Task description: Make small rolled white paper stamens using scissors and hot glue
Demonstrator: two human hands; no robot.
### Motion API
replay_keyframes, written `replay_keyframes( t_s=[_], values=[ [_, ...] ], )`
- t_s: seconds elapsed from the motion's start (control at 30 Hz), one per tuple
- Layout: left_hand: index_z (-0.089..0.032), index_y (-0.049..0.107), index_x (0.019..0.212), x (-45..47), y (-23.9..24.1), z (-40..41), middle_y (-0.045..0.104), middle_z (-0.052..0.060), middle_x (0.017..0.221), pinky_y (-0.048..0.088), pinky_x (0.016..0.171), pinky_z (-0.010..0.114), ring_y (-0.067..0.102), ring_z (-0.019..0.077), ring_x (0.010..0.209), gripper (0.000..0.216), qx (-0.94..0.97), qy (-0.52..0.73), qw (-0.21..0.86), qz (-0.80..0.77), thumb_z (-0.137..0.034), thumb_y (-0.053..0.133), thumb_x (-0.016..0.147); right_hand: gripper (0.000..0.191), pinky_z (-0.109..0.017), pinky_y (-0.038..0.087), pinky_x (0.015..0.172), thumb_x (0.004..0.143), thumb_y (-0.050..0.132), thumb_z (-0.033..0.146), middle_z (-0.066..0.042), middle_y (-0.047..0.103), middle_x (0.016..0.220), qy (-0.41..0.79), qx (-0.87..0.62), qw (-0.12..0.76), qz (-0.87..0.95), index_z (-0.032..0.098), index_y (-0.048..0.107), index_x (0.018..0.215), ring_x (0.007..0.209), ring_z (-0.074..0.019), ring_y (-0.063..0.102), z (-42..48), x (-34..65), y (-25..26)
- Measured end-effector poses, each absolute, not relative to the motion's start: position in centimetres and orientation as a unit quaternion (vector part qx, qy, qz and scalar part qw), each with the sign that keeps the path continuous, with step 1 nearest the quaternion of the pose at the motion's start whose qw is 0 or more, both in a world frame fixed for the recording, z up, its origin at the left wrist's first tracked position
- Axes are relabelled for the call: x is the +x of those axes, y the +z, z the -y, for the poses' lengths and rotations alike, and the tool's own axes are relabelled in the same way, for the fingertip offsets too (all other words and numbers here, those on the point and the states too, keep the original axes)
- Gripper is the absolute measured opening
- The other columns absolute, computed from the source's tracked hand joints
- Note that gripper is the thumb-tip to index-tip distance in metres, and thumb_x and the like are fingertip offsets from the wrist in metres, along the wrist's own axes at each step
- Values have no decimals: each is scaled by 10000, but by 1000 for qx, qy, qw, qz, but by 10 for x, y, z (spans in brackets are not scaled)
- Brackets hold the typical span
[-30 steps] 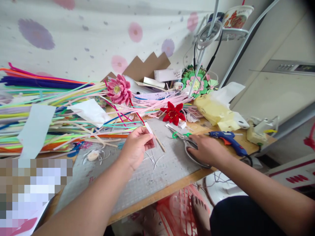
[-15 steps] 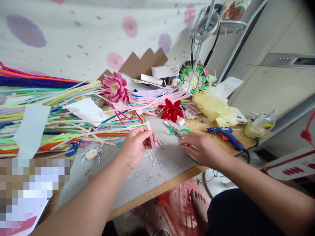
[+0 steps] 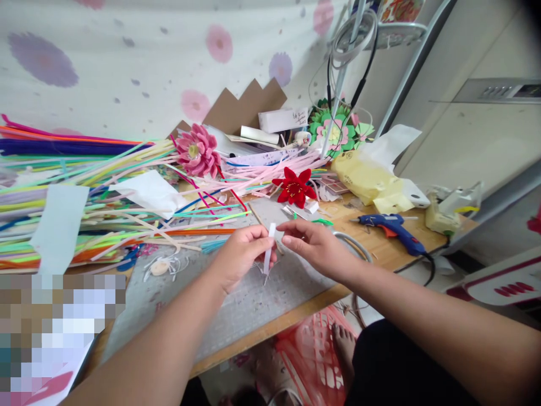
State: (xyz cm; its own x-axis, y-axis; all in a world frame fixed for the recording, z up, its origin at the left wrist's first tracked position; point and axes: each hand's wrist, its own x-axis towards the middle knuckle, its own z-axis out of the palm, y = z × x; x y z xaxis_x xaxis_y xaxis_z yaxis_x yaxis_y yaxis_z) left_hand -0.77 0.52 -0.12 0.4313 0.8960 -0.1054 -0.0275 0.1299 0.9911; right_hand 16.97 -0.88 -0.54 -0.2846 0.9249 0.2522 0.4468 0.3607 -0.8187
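Head view, and the left hand is pinching a white strip between thumb and fingertips, closed snugly around its middle. The strip is standing close to upright over the grey cutting mat, long axis running top to bottom with a slight lean, and its lower end is pointing down at the mat. Whether that end is touching the mat is too fine to tell.

The right hand is hovering just to the right of the strip, holding nothing, fingers loosely spread and pointing left at the strip's upper end. It is very near, but contact cannot be made out. So the left hand is the one on the strip, and the right is coming at it sideways, level with the top.

Around them the tabletop is carrying a red flower beyond the hands, a pink flower farther back, a big heap of coloured pipe cleaners on the left, and a blue glue gun well to the right.

Whatever is lying under the right wrist is hidden, and the lower left corner is blurred out.
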Motion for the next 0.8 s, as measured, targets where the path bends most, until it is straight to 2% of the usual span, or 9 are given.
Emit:
replay_keyframes(
  t_s=[0.17,0.27,0.33,0.47,0.5,0.57,0.63,0.7,0.8],
  values=[
    [-148,555,658,-8,-3,-4,600,-9,531,425,513,240,534,110,484,142,599,286,650,-370,-240,599,757,124,-260,399,570,756,613,281,3,573,661,395,-470,422,667,161,589,738,603,-127,508,3,159,-2],
    [-153,536,638,-9,-3,-5,603,-11,514,404,514,235,527,102,470,173,601,291,646,-370,-242,591,775,136,-253,385,549,736,628,282,31,525,611,445,-458,464,614,178,565,678,565,-112,475,2,155,-2],
    [-158,532,631,-10,-2,-5,609,-10,517,407,527,242,535,106,475,177,598,296,649,-365,-237,590,778,150,-253,419,587,718,658,287,19,563,686,496,-429,500,565,177,565,675,611,-110,508,3,155,0],
    [-150,552,628,-11,-2,-6,647,10,610,444,613,257,595,125,594,175,587,312,662,-347,-234,618,767,148,-259,475,668,692,698,240,-39,633,1024,576,-369,551,479,161,575,668,778,-125,601,9,163,10],
    [-145,566,634,-12,-2,-6,655,14,643,448,636,254,605,125,630,170,582,318,663,-348,-235,629,764,141,-271,486,666,699,692,233,-44,645,1036,598,-351,553,462,163,572,674,776,-135,620,11,166,13],
    [-138,592,657,-13,-2,-7,668,18,701,459,671,252,617,124,677,151,562,334,669,-354,-233,651,757,127,-292,499,635,726,666,234,-42,686,927,633,-316,557,434,174,561,688,699,-146,641,15,174,21],
    [-136,605,675,-14,-2,-7,677,21,728,480,690,264,627,127,686,137,534,351,684,-351,-232,661,754,115,-288,497,585,738,645,230,-13,681,731,647,-296,563,420,183,555,685,553,-119,600,22,184,30],
    [-138,601,678,-14,-1,-7,681,23,716,499,681,275,632,131,669,141,513,372,695,-340,-237,654,763,109,-257,472,523,733,640,217,29,616,579,641,-294,574,417,188,557,667,425,-70,488,30,195,40],
    [-145,583,674,-13,1,-8,675,24,653,509,629,275,626,136,616,159,497,403,685,-349,-254,636,777,127,-216,395,447,715,659,212,61,518,489,610,-312,584,436,195,560,636,369,-34,365,44,212,58]
  ],
)
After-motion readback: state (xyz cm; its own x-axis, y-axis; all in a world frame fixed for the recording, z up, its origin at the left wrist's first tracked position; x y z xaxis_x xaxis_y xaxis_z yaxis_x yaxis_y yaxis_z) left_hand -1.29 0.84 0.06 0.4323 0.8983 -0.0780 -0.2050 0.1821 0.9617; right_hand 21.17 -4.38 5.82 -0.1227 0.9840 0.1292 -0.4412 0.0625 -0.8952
